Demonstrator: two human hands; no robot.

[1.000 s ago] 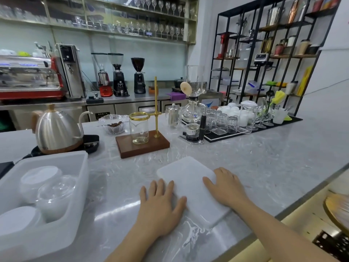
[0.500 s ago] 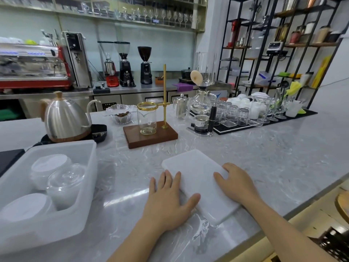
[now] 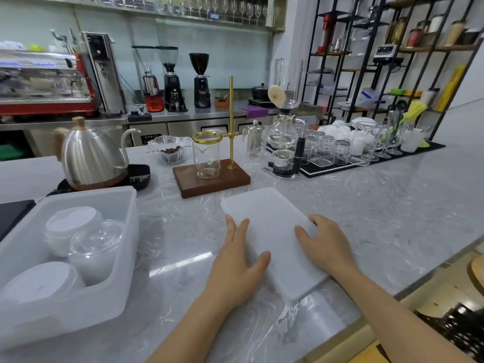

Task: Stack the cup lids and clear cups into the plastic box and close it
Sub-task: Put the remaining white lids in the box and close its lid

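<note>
Head view: the plastic box (image 3: 123, 231) stands open at the near left of the marble counter (image 3: 392, 205), with stacks of white cup lids (image 3: 70, 224) and clear cups (image 3: 97, 242) already inside it, lying on their sides. The box lid (image 3: 267, 226) — a flat, frosted white panel — lies on the counter to the right of the box, well apart from it. The left hand (image 3: 235, 268) rests on the lid's left edge, fingers straight, thumb laid across the top surface. The right hand (image 3: 324, 244) rests on the lid's right edge with relaxed fingers; neither hand is clenched, and no lift is evident. Assessment: loading appears complete; no loose lids or cups show near the hands. Remaining — raise the lid, carry it left, seat it on the box rim. Far side: a kettle (image 3: 91, 155) and a glass rack (image 3: 366, 153), not involved.
</note>
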